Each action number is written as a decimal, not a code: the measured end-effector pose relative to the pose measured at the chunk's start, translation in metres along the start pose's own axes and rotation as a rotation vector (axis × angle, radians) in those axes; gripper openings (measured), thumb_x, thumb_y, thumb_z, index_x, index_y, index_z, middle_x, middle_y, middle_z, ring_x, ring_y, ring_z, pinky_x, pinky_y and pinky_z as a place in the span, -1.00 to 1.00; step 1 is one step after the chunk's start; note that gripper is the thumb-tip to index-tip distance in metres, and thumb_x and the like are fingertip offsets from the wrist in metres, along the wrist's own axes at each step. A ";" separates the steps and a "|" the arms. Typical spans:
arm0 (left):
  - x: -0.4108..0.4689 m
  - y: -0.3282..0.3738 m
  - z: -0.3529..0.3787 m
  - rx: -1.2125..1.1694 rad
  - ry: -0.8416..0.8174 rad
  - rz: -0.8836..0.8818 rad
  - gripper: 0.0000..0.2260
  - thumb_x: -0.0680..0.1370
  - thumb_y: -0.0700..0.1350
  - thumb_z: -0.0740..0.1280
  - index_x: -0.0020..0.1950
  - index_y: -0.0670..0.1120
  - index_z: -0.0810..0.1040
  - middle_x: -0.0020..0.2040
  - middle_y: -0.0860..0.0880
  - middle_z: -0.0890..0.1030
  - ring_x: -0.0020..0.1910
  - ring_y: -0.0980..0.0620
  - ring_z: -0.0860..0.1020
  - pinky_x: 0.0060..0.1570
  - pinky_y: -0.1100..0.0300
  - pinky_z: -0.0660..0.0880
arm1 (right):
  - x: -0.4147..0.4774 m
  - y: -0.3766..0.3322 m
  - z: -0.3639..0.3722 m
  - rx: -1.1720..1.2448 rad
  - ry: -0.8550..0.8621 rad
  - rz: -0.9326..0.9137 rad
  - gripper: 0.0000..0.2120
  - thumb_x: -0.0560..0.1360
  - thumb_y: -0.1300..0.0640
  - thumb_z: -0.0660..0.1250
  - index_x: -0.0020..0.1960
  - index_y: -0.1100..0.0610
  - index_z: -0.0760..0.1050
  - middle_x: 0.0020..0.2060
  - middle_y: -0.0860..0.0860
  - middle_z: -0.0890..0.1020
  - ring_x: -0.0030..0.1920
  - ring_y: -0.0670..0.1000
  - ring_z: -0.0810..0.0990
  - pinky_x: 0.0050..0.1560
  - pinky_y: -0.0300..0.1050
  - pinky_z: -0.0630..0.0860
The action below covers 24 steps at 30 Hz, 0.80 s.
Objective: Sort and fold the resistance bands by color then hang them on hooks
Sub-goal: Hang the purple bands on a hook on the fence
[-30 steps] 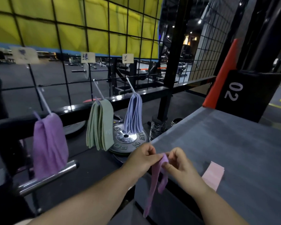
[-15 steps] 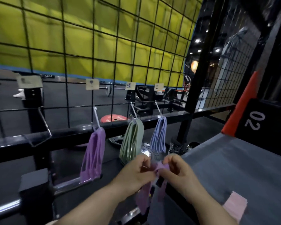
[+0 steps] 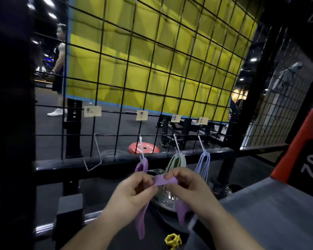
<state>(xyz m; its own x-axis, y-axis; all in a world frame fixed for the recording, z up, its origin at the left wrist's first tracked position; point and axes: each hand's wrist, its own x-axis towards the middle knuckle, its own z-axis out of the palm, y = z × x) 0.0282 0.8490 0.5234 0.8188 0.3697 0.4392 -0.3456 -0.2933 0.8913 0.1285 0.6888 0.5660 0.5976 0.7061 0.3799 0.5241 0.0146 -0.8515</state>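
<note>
A purple resistance band (image 3: 165,180) is stretched flat between my left hand (image 3: 132,193) and my right hand (image 3: 190,190), its loose ends dangling below both. Just behind it, purple bands (image 3: 142,166) hang on a white hook on the black wire grid. Green bands (image 3: 177,162) hang on the hook to their right, and lavender-blue bands (image 3: 203,164) on the one after that. An empty wire hook (image 3: 96,156) sticks out at the left. Small paper labels (image 3: 142,115) sit on the grid above the hooks.
A black rail (image 3: 116,162) runs under the hooks. A grey platform (image 3: 271,213) lies at the right, beside an orange and black box marked 02 (image 3: 307,156). Metal weight plates (image 3: 163,201) lie below my hands, a yellow collar (image 3: 173,240) nearer. A person (image 3: 59,69) stands far left.
My view has tilted up and left, so the pink band on the platform is out of sight. My hands have raised the purple band and spread it flat, closer to the hooks.
</note>
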 end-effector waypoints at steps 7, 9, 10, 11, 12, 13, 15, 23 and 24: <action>0.011 0.005 -0.033 0.108 0.302 0.154 -0.81 0.28 0.14 0.30 -0.21 0.08 0.54 -0.09 0.08 0.56 -0.13 0.05 0.56 -0.12 0.16 0.50 | 0.037 -0.025 0.025 -0.097 -0.043 -0.119 -0.87 0.48 0.32 0.39 -0.10 0.11 0.62 -0.28 -0.25 0.59 -0.30 -0.26 0.52 -0.25 -0.39 0.40; 0.015 0.005 -0.034 0.102 0.372 0.153 -0.82 0.33 0.13 0.32 -0.19 0.06 0.55 -0.15 0.02 0.55 -0.20 0.03 0.53 -0.18 0.15 0.49 | 0.049 -0.032 0.031 -0.124 -0.034 -0.142 -0.82 0.50 0.31 0.37 -0.17 0.05 0.61 -0.25 -0.16 0.61 -0.26 -0.24 0.55 -0.21 -0.37 0.43; 0.017 0.005 -0.033 0.102 0.415 0.151 -0.88 0.39 0.08 0.36 -0.18 0.06 0.55 -0.15 0.02 0.55 -0.21 0.06 0.53 -0.20 0.20 0.48 | 0.054 -0.036 0.033 -0.121 -0.033 -0.145 -0.79 0.51 0.32 0.35 -0.19 0.05 0.60 -0.26 -0.14 0.60 -0.29 -0.25 0.55 -0.23 -0.39 0.42; 0.020 0.005 -0.032 0.110 0.457 0.151 -0.95 0.46 0.00 0.39 -0.17 0.07 0.54 -0.14 0.03 0.55 -0.20 0.10 0.53 -0.19 0.22 0.47 | 0.058 -0.038 0.035 -0.110 -0.034 -0.140 -0.78 0.52 0.33 0.34 -0.21 0.06 0.58 -0.29 -0.12 0.59 -0.33 -0.26 0.54 -0.26 -0.41 0.42; 0.022 0.005 -0.029 0.126 0.498 0.156 -0.93 0.50 -0.07 0.39 -0.16 0.07 0.54 -0.14 0.04 0.56 -0.19 0.12 0.53 -0.18 0.24 0.46 | 0.063 -0.040 0.035 -0.101 -0.029 -0.137 -0.78 0.53 0.33 0.32 -0.21 0.08 0.58 -0.31 -0.10 0.59 -0.36 -0.25 0.53 -0.28 -0.40 0.42; 0.025 0.005 -0.027 0.135 0.530 0.162 -0.90 0.52 -0.10 0.38 -0.16 0.08 0.53 -0.14 0.04 0.56 -0.18 0.13 0.53 -0.18 0.26 0.45 | 0.067 -0.042 0.036 -0.092 -0.025 -0.139 -0.80 0.53 0.33 0.31 -0.19 0.11 0.58 -0.32 -0.04 0.61 -0.37 -0.21 0.55 -0.29 -0.37 0.43; 0.029 0.003 -0.023 0.125 0.584 0.177 -0.86 0.52 -0.12 0.37 -0.18 0.10 0.51 -0.18 0.05 0.57 -0.19 0.14 0.53 -0.20 0.35 0.44 | 0.074 -0.043 0.039 -0.095 -0.025 -0.134 -0.84 0.54 0.31 0.30 -0.16 0.15 0.58 -0.26 0.14 0.63 -0.36 -0.11 0.57 -0.29 -0.30 0.48; 0.038 -0.029 -0.008 0.257 0.660 0.288 -0.94 0.57 -0.09 0.29 -0.11 -0.02 0.48 -0.21 0.11 0.50 -0.22 0.11 0.49 -0.22 0.35 0.39 | 0.099 -0.017 0.045 -0.266 0.026 -0.025 -0.88 0.52 0.21 0.31 -0.18 0.07 0.56 -0.23 0.13 0.65 -0.20 0.13 0.62 -0.04 0.03 0.56; 0.037 -0.031 -0.007 0.284 0.654 0.300 -0.94 0.55 -0.07 0.27 -0.09 -0.02 0.49 -0.20 0.13 0.50 -0.21 0.14 0.48 -0.21 0.40 0.37 | 0.099 -0.015 0.044 -0.294 0.028 -0.015 -0.90 0.52 0.18 0.31 -0.16 0.08 0.56 -0.21 0.12 0.65 -0.16 0.15 0.63 -0.04 0.02 0.55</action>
<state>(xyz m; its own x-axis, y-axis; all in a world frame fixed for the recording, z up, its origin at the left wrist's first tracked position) 0.0659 0.8779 0.5126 0.2412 0.6582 0.7132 -0.3067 -0.6455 0.6995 0.1530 0.7900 0.6003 0.6028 0.6876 0.4048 0.6840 -0.1841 -0.7058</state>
